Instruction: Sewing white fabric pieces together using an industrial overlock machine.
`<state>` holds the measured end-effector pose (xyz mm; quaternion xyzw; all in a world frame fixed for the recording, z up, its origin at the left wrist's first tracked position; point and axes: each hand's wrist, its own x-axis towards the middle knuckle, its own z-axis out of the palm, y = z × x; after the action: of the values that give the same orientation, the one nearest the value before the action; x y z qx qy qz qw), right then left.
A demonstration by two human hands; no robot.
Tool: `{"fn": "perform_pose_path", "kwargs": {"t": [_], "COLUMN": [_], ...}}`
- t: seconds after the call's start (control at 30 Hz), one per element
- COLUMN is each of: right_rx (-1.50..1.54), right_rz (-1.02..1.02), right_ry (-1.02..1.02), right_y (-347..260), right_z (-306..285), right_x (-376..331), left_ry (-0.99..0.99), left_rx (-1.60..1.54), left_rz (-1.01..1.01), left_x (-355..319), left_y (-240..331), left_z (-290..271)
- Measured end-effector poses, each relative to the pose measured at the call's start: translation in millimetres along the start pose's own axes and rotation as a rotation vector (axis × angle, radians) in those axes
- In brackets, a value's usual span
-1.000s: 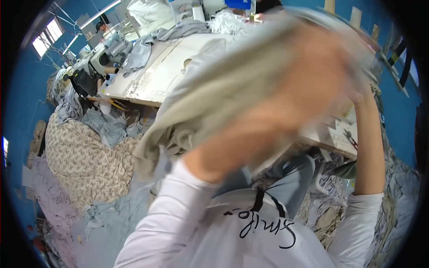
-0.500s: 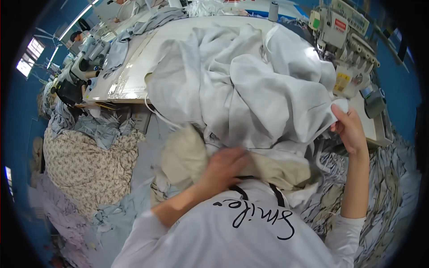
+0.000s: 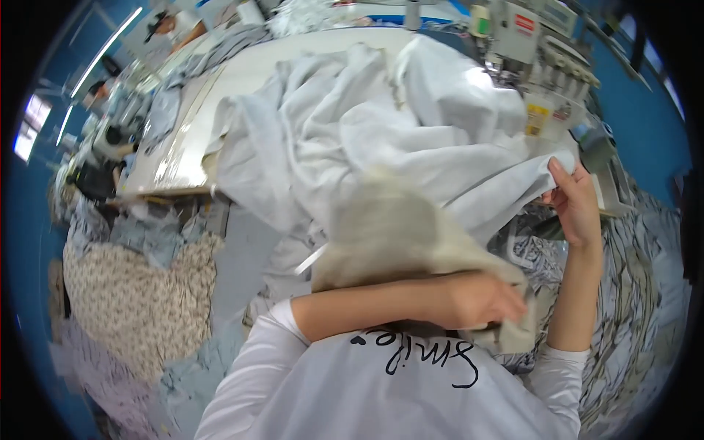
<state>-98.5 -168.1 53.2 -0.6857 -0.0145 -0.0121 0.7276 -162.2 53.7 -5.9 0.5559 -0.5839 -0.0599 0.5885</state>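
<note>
Light grey-white cloth (image 3: 411, 143) lies in a large rumpled heap over the table and hangs off its front edge. At the heap's right end, my right hand (image 3: 576, 202) pinches an edge of it between thumb and fingers, pulling that side taut. Across the front of my body reaches my left forearm, and my left hand (image 3: 488, 299) is over a beige cloth (image 3: 411, 242). Motion smears the fingers of that hand, so whether they grip the beige cloth cannot be told. The beige cloth is blurred too, bulging up in front of the white heap.
An overlock sewing machine (image 3: 546, 62) stands at the table's right, with a thread cone (image 3: 412, 15) at the back. Floral fabric (image 3: 139, 293) is piled at the lower left, striped fabric (image 3: 638, 293) at the right. Another person (image 3: 176, 28) is at the far left.
My left hand has swept right across my body, and the beige cloth has shifted right and up. My right hand still holds the white cloth's edge, now drawn tauter.
</note>
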Motion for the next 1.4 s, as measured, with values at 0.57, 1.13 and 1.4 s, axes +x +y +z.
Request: {"fn": "perform_pose_path", "kwargs": {"t": [0.57, 1.13, 1.4], "right_rx": [-0.940, -0.443, 0.303], "right_rz": [0.376, -0.177, 0.187], "right_ry": [0.433, 0.226, 0.116], "right_y": [274, 104, 31], "right_z": [-9, 78, 56], "right_x": [-121, -25, 64], "left_ry": [0.835, 0.507, 0.346], "left_rx": [1.380, 1.218, 0.999], "left_rz": [-0.495, -0.639, -1.083], "left_x": [-151, -83, -71], "left_y": [33, 57, 38], "left_z": [-190, -274, -192]}}
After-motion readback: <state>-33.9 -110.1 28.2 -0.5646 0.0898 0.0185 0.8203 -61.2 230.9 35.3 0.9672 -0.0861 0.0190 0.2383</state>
